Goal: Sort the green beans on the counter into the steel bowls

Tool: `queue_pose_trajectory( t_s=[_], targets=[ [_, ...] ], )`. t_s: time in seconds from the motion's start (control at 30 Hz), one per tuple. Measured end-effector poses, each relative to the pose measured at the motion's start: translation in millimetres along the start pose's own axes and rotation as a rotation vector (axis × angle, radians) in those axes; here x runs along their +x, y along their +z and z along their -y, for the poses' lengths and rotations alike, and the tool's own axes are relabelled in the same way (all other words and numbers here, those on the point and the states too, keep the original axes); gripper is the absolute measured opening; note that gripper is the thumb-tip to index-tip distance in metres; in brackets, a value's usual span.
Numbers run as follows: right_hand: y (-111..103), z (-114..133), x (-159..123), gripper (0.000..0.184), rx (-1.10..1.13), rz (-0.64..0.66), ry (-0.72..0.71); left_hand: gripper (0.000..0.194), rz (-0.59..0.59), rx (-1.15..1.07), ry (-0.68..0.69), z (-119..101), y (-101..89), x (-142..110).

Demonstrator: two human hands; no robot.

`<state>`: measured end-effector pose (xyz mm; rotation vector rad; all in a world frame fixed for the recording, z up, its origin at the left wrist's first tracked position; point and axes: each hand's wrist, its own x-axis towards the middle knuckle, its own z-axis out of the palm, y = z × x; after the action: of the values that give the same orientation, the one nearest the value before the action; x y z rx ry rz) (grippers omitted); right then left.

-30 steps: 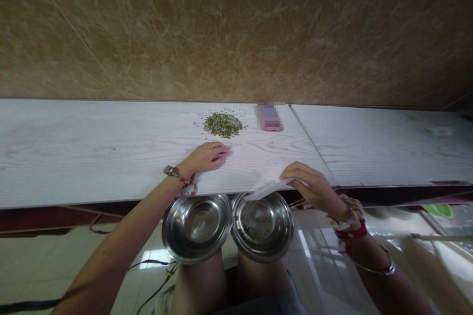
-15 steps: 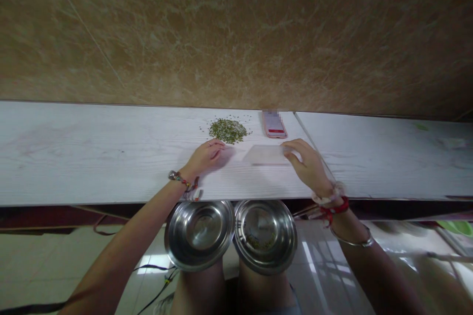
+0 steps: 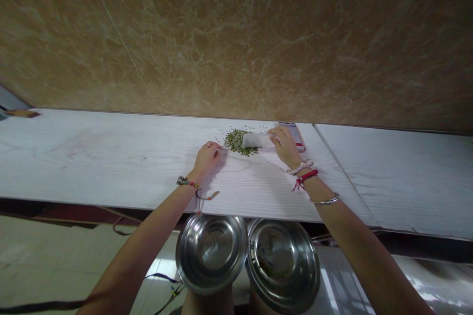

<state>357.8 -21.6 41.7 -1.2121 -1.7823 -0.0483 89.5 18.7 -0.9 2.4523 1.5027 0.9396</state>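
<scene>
A loose pile of mung beans [image 3: 236, 141] lies on the white tabletop, with single beans scattered around it. My right hand [image 3: 283, 145] grips a thin translucent plastic sheet [image 3: 253, 140] by its right end. The sheet's left end covers the right part of the pile, and whether it touches the beans is unclear. Left of the pile, my left hand [image 3: 207, 158] rests on the table with its fingers curled together. Anything inside those fingers is too small or hidden to name.
A phone [image 3: 296, 135] lies behind my right hand, partly covered by it. Below the table's front edge, two metal bowls sit on my legs: a left bowl [image 3: 188, 248] and a right bowl [image 3: 312, 261] with some beans in it. A tiled wall [image 3: 221, 54] rises behind the table.
My right hand has carried the plastic sheet from in front of the pile up and over its right part, beside the phone. The left hand stays near the pile; the whole view has shifted.
</scene>
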Motion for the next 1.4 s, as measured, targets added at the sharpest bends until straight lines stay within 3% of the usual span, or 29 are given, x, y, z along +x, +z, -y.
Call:
queue_pose_trajectory(
  t_s=[0.13, 0.37, 0.73, 0.97, 1.23, 1.4],
  targets=[
    [0, -3, -8, 0.019, 0.013, -0.035, -0.026, 0.024, 0.034, 0.089, 0.019, 3, 3.5, 1],
    [-29, -1, -20, 0.019, -0.055, -0.134, -0.013, 0.029, -0.013, 0.191, -0.055, 0, 8.5, -5],
    [-34, -8, -22, 0.02, -0.088, 0.009, -0.05, 0.029, 0.08, 0.23, -0.08, -11, -1.3, -7],
    [-32, -10, -22, 0.02, -0.098, -0.045, -0.053, 0.027, 0.093, 0.193, -0.073, -12, -2.9, -7],
    [-38, -12, -23, 0.018, -0.103, 0.017, -0.075, 0.03, 0.049, 0.201, -0.046, -5, 3.6, -8],
    [-41, -14, -22, 0.018, -0.103, -0.015, -0.059, 0.029, 0.037, 0.204, -0.025, -5, 4.2, -8]
  ],
)
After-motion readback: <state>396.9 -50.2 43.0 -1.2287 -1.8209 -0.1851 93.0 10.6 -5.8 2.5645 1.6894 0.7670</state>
